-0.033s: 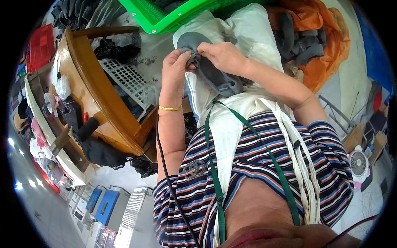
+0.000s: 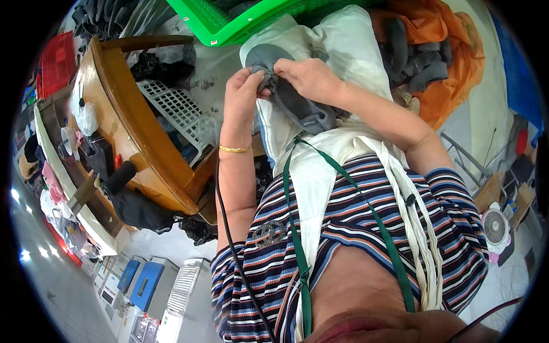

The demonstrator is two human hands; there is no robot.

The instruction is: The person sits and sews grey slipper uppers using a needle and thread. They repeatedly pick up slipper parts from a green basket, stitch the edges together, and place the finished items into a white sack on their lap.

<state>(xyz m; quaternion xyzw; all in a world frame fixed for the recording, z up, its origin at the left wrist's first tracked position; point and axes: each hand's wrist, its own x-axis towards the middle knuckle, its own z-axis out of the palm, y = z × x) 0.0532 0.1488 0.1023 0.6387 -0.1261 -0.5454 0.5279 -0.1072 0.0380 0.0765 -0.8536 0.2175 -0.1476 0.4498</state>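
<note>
A grey cloth piece (image 2: pixel 297 103) lies over my lap on white cloth (image 2: pixel 343 40). Its far end is smooth and rounded, rather like a cap's brim, and a small dark label shows near its closer end. My left hand (image 2: pixel 245 86) pinches a bunched fold at its left edge between thumb and fingers. Just to the right, my right hand (image 2: pixel 309 75) is closed with its fingertips on the same cloth. Whatever lies inside the fingertips is hidden. The two hands are close together, slightly apart.
A green plastic crate (image 2: pixel 229 28) stands beyond my knees. On the right, an orange sack (image 2: pixel 463 63) holds several dark grey pieces. To the left are a wooden table (image 2: pixel 137 131) and a white plastic basket (image 2: pixel 177 108). A black cord (image 2: pixel 226 217) runs along my left arm.
</note>
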